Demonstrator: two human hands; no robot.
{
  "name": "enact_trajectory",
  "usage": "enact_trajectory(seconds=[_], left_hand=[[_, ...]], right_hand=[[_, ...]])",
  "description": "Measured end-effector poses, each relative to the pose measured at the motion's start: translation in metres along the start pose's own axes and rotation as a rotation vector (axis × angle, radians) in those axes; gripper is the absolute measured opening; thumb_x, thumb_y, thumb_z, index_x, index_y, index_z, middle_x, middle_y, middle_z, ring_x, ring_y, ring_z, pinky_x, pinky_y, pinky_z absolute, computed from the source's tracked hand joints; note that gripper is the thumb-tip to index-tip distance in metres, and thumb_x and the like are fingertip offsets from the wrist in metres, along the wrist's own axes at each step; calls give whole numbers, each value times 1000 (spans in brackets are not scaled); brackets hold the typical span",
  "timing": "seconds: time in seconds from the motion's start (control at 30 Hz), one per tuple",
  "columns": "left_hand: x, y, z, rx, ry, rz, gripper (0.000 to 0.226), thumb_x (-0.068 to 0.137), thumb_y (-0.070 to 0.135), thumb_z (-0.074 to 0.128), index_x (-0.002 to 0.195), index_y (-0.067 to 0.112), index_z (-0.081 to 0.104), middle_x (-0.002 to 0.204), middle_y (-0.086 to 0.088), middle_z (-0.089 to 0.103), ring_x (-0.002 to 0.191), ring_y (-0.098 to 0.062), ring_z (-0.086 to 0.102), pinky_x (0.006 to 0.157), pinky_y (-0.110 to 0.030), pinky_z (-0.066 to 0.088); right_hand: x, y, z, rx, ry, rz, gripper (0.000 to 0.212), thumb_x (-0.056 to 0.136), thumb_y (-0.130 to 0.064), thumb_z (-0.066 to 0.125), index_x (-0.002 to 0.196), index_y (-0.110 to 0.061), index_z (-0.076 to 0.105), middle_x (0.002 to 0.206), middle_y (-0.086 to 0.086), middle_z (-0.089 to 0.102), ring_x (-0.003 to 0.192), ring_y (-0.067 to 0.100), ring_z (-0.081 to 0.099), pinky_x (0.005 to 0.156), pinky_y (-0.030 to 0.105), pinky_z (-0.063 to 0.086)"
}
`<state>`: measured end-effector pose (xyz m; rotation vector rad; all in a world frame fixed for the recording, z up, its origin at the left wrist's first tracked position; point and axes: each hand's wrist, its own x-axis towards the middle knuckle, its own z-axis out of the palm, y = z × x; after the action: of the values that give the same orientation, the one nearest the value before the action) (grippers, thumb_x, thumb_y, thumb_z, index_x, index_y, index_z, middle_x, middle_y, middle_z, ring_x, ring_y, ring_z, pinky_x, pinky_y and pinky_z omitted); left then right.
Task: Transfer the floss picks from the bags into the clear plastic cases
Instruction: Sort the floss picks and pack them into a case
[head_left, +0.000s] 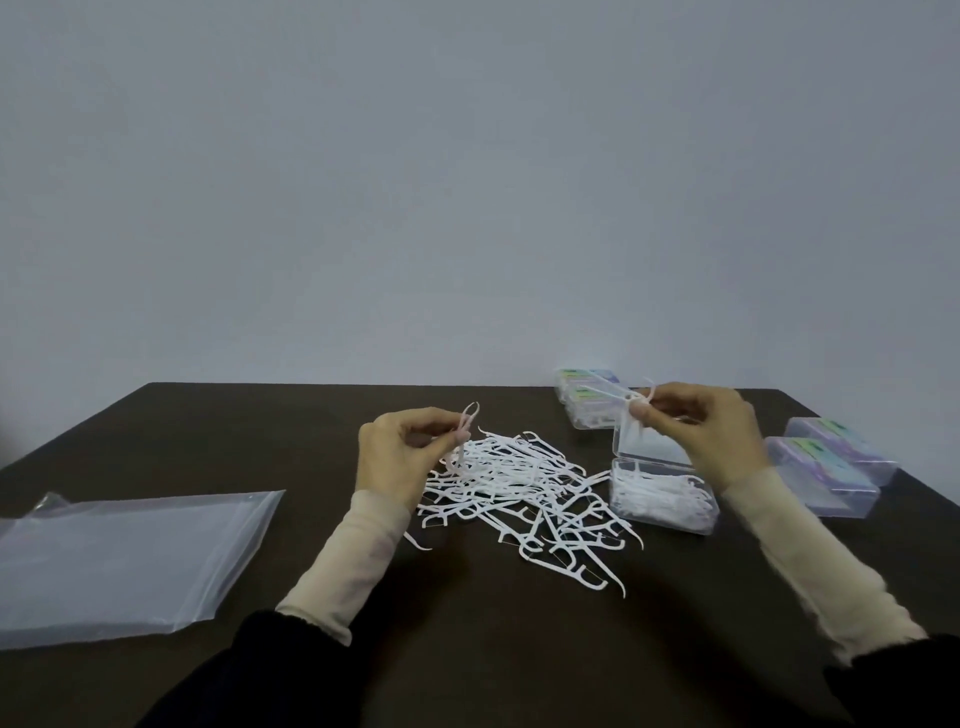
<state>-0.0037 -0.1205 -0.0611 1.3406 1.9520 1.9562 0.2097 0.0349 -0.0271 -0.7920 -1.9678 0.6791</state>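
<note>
On the dark table (322, 597) an empty bag (119, 561) lies at the left, with a loose pile of floss picks (519, 488) in the middle. Just right of the pile stands an open clear case (662, 501), partly filled. The left hand (400, 452) pinches one pick above the pile, and the right hand (701, 431) pinches another above the case.

Loose floss picks (524, 493) sat piled mid-table (208, 426), open case (665, 499) just right of them, closed cases (831, 467) further right, more cases (587, 400) behind, and the bags (119, 561) way off on the left.
</note>
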Motion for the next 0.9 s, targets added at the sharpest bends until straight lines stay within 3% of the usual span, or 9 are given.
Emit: enact_trajectory(seconds=[0.13,0.37,0.47,0.6,0.77,0.9], left_hand=[[-3,4,16,-82,46,-15,24,67,4,79,75,26,73,70,11,72,69,-5,68,68,-13,52],[-6,15,56,-198,12,-41,21,68,4,79,78,22,74,76,4,74,79,-14,70,77,-23,54],[-6,18,73,-256,-16,-70,20,68,3,78,78,20,75,77,1,74,82,-19,70,79,-27,54],[-2,26,96,-390,-14,-150,17,67,-3,77,79,9,72,72,0,72,72,-10,68,68,-18,53],[5,37,127,-517,-35,-233,18,70,-7,73,85,2,69,78,-7,70,68,-8,67,63,-16,54],[7,38,146,-528,-52,-259,18,70,-5,73,87,3,69,85,-11,70,75,-15,66,67,-18,55]], right_hand=[[4,11,-28,-256,-94,16,26,77,-20,72,100,-6,71,86,6,68,78,16,60,72,19,44],[3,36,-43,-372,-351,163,25,80,-22,70,103,-13,70,94,1,67,80,8,55,75,20,39],[2,47,-41,-376,-364,176,26,82,-20,68,107,-14,68,97,3,67,81,8,55,75,18,39],[-2,60,-39,-366,-358,180,28,82,-22,67,109,-14,67,106,3,67,88,10,56,82,19,41],[-6,66,-40,-265,-410,141,37,77,-20,73,113,-18,65,84,-10,59,73,2,55,64,0,40],[-5,67,-37,-258,-422,83,42,74,-13,76,114,-20,64,76,-12,56,63,1,53,62,-1,40]])
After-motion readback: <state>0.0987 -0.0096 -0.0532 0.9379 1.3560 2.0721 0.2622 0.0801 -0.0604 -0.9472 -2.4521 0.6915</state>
